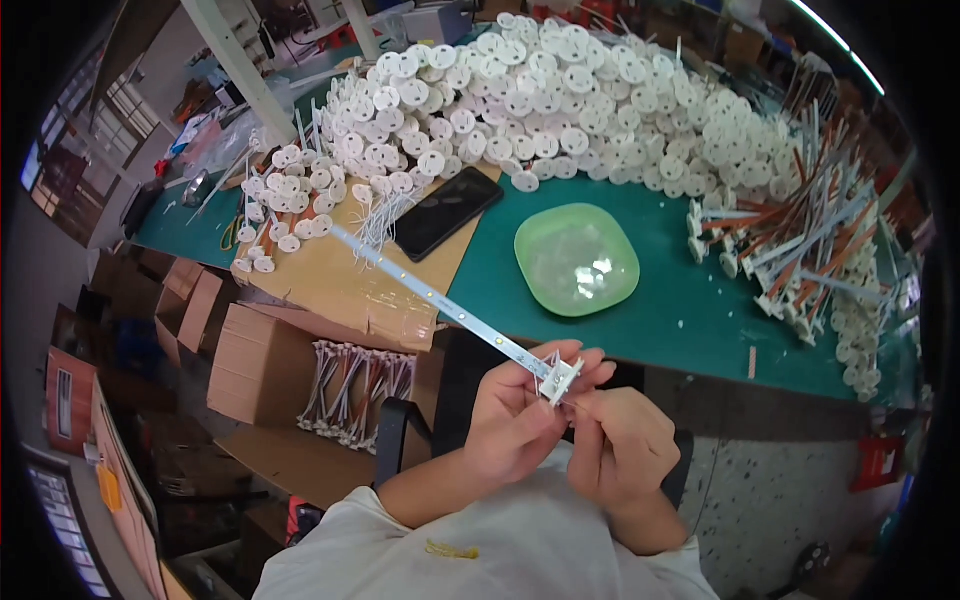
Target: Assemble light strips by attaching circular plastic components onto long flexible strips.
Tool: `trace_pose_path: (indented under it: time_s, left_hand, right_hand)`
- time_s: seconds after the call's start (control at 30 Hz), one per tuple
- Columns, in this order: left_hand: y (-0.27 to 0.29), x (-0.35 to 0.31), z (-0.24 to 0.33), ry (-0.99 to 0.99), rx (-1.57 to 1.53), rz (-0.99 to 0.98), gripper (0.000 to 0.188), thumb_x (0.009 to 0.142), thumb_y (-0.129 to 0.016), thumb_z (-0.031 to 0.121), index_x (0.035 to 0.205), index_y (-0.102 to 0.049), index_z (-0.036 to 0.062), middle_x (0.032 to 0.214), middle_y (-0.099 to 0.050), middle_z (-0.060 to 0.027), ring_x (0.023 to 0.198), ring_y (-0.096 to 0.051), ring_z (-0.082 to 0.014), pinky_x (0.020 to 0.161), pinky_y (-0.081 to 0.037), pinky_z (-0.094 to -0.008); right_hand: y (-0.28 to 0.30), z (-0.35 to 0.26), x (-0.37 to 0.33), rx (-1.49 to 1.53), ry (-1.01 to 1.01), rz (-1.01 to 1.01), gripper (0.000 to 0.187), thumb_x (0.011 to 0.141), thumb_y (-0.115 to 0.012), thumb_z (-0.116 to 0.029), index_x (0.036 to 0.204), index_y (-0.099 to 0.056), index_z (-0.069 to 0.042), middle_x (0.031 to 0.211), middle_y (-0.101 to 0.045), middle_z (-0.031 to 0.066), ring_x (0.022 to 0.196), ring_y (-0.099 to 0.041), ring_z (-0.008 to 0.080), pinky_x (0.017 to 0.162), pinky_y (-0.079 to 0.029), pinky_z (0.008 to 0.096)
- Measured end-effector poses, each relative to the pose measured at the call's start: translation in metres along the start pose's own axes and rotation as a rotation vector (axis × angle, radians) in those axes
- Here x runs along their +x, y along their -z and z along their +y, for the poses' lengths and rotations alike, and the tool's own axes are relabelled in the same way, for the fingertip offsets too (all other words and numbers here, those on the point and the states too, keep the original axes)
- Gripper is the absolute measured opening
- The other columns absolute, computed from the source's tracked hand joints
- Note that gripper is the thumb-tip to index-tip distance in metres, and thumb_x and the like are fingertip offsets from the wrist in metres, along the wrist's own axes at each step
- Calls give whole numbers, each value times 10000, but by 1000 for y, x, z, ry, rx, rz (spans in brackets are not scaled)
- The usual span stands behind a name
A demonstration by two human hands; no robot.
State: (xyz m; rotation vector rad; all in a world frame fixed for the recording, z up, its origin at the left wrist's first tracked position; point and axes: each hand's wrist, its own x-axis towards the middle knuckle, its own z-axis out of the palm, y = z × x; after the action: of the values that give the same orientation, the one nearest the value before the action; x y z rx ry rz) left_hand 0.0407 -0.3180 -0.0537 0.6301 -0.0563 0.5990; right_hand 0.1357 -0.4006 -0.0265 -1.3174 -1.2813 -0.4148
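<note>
A long narrow LED strip board (440,302) slants from the upper left down to my hands, its small lamps spaced along a pale face. At its near end sits a white plastic end piece (562,378) with thin wires about it. My left hand (515,425) closes round this end, fingers behind and thumb in front. My right hand (625,440) meets it from the right, thumb and fingertips pinched at the white piece's lower edge. Whatever lies between those right fingertips is too small to make out. Both hands are in front of the table's near edge.
A big heap of white round caps (560,90) covers the back of the green table (490,290). A green bowl (577,260), a black phone (448,213) and a bundle of white wires (383,215) lie nearer. Strip assemblies (800,240) pile at right; an open carton (265,365) holds more at left.
</note>
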Motion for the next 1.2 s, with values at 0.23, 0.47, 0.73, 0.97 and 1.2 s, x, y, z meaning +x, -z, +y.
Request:
trace_pose_path:
  time_s: [0.23, 0.47, 0.73, 0.97, 1.2]
  left_hand:
    - [7, -10, -7, -47, -165, -55, 504, 954, -603, 165, 1380, -390, 2, 1439, -458, -173, 1377, -394, -321, 1124, -357, -465]
    - [5, -16, -6, 14, -32, 83, 536, 880, -711, 210, 1316, -443, 50, 1408, -500, -136, 1358, -424, -282, 1081, -391, -452]
    - [24, -14, -9, -109, 255, 5, 506, 871, -698, 122, 1305, -476, -13, 1385, -509, -182, 1254, -543, -291, 1014, -465, -429]
    - [32, -13, -22, -29, 219, 69, 510, 914, -640, 127, 1349, -418, -21, 1429, -462, -183, 1278, -521, -281, 1054, -435, -401]
    - [44, -8, -27, -37, 119, 60, 509, 916, -653, 148, 1344, -434, -19, 1415, -477, -192, 1286, -511, -285, 1061, -437, -421]
  right_hand:
    - [-5, 1, -10, 8, 55, -32, 68, 778, -624, 85, 840, -630, 56, 717, -623, 124, 562, -600, 260, 491, -474, 313]
    - [-3, 3, -16, 16, 24, -65, 102, 747, -615, 119, 837, -624, 71, 701, -608, 125, 547, -583, 254, 480, -462, 306]
    - [2, 7, -17, -57, 90, -152, 153, 704, -604, 131, 850, -622, 92, 692, -579, 132, 528, -545, 240, 457, -427, 300]
    - [-2, 15, -25, -75, 5, -162, 165, 711, -608, 125, 872, -614, 89, 689, -572, 125, 504, -528, 231, 442, -405, 301]
    - [-15, 30, -33, -71, -27, -71, 166, 721, -607, 128, 882, -621, 89, 682, -588, 122, 501, -531, 231, 437, -413, 300]
